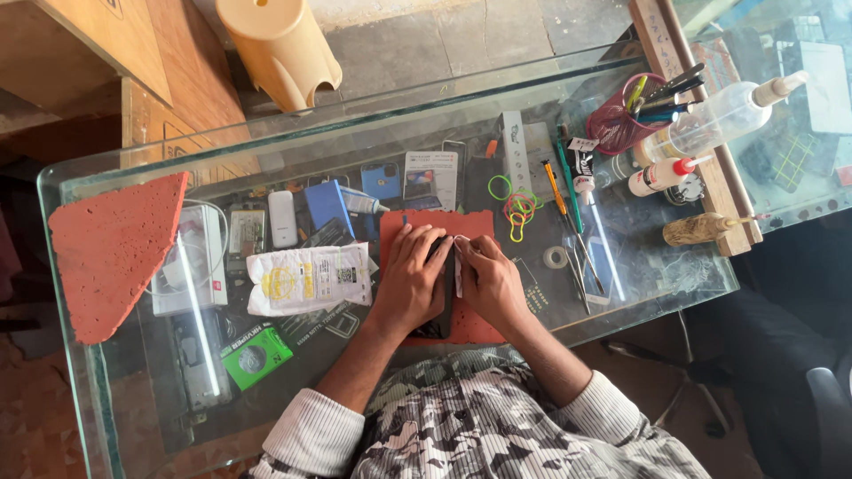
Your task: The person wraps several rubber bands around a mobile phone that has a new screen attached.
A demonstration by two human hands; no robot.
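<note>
A dark phone (442, 306) lies lengthwise on a red foam mat (430, 226) on the glass counter. My left hand (410, 282) rests on the phone's left side and holds it down. My right hand (488, 279) presses on its right edge, with a small white cloth or strip (460, 257) under the fingers. Both hands hide most of the phone; only its near end and a narrow strip between the hands show.
A white packet (306, 278) lies left of my hands, a red foam piece (111, 253) at far left. Coloured rubber bands (517, 208), screwdrivers (568, 191), tweezers (586, 266), a tape roll (556, 257), a pen cup (621, 120) and bottles (710, 120) sit right. Counter edge (639, 310) runs near.
</note>
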